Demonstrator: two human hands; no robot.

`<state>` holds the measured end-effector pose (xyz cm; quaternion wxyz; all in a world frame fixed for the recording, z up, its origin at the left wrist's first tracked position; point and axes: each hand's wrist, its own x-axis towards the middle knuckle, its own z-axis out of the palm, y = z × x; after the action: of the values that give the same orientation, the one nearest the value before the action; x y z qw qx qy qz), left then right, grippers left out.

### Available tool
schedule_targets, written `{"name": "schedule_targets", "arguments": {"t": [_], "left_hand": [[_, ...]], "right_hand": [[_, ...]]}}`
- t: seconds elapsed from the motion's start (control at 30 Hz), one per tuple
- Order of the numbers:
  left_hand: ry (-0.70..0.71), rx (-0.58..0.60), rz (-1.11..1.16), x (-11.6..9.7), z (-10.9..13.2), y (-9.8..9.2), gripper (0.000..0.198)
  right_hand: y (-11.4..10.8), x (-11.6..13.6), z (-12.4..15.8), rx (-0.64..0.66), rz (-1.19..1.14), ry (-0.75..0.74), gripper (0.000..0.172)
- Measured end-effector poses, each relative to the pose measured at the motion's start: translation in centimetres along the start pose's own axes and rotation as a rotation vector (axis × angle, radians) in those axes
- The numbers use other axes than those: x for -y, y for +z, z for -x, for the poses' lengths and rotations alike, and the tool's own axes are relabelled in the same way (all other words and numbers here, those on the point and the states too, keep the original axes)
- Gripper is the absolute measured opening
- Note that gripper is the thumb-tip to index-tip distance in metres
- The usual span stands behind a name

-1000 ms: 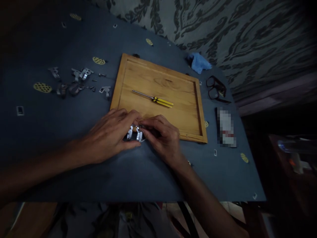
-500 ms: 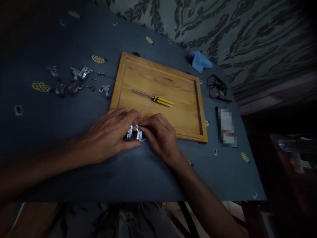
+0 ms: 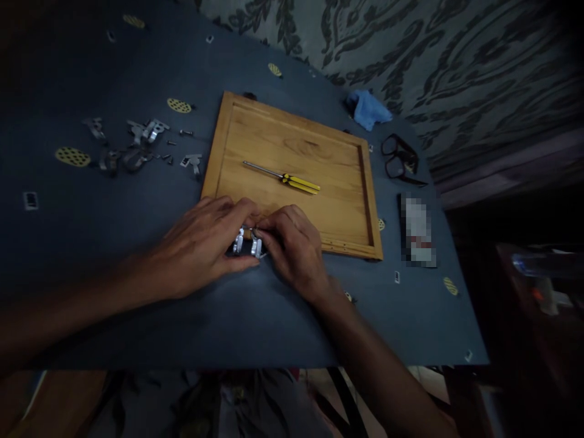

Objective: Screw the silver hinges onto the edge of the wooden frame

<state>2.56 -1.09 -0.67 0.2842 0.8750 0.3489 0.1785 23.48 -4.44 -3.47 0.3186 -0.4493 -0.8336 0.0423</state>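
Observation:
My left hand [image 3: 207, 237] is closed around a shiny silver metal bracket [image 3: 256, 246] at the near edge of a shallow wooden frame panel [image 3: 296, 146]. Its thumb lies along the bracket's near side. From the right, my right hand [image 3: 296, 249] pinches at the bracket's far right part; whatever sits between those fingertips is too small and too covered to make out. A screwdriver [image 3: 283, 177] with a yellow and black handle lies on the panel beyond both hands.
More silver brackets [image 3: 148, 131] and several screws [image 3: 186, 132] lie left of the panel. To the right are a blue cloth [image 3: 367, 111], dark-framed glasses [image 3: 399, 159] and a blurred-out flat object [image 3: 417, 231]. A patterned curtain [image 3: 387, 48] hangs along the table's far edge.
The view has shifted very slightly. Both hands stay at the bracket, with only a small movement of the right fingers. The loose things lie as before.

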Motion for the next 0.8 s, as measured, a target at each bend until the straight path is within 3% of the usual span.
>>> {"name": "schedule_targets", "arguments": {"t": [0.33, 0.8], "left_hand": [[0.024, -0.032, 0.001, 0.07, 0.08, 0.13, 0.035], [-0.002, 0.029, -0.020, -0.27, -0.24, -0.27, 0.037]], "right_hand": [[-0.56, -0.49, 0.17, 0.053, -0.039, -0.042, 0.006], [-0.16, 0.04, -0.12, 0.020, 0.020, -0.037, 0.011]]}}
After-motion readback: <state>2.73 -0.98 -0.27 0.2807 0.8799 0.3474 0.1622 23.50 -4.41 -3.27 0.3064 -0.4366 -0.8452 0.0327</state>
